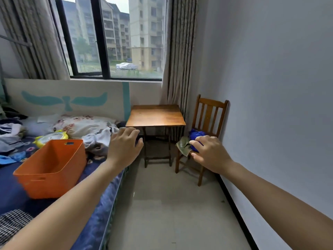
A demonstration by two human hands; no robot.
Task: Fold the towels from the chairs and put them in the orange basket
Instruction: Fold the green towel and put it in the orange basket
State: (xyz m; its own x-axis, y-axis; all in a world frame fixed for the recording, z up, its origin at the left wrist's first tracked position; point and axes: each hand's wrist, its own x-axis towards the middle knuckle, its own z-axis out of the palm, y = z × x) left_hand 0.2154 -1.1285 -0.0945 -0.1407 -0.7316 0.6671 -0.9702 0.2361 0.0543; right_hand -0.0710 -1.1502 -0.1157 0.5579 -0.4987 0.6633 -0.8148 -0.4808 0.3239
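1. A strip of pale tiled floor [171,204] runs up the lower centre, between the edge of the blue-sheeted bed [106,210] and the white wall.
2. The rectangular orange plastic basket [54,174] sits on the bed, centre left.
3. The left hand [124,147] and right hand [210,152] hover with fingers loosely apart, gripping nothing.
4. A crumpled blue towel [195,134] and an olive-green towel [183,145] lie bunched on the brown wooden slat-back chair [209,112], centre right.
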